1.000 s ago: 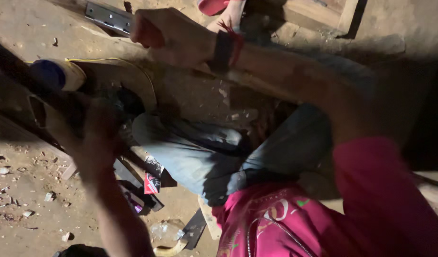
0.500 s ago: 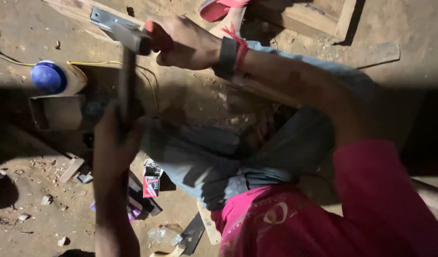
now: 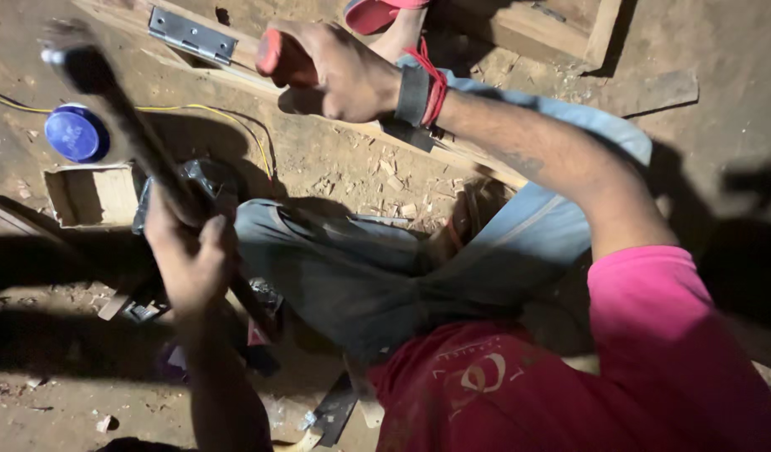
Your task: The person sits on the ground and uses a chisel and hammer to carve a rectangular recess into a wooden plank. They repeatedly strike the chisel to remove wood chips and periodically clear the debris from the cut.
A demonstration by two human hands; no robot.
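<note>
My right hand is closed around a red-handled tool, held against a long wooden plank on the ground. A black band and red thread circle that wrist. My left hand grips the dark handle of a hammer. Its blurred head sits up at the far left, well apart from the red-handled tool. A metal hinge is fixed on the plank just left of my right hand. My legs in blue jeans are folded below the plank.
A blue round lid and a small open wooden box lie at left, with a yellow wire running past. Wood chips litter the dirt floor. A red sandal and a wooden frame are at the top.
Half a second ago the hammer head was against the red-handled tool by my right hand. It has since swung back to the left. My right hand has stayed on the plank.
</note>
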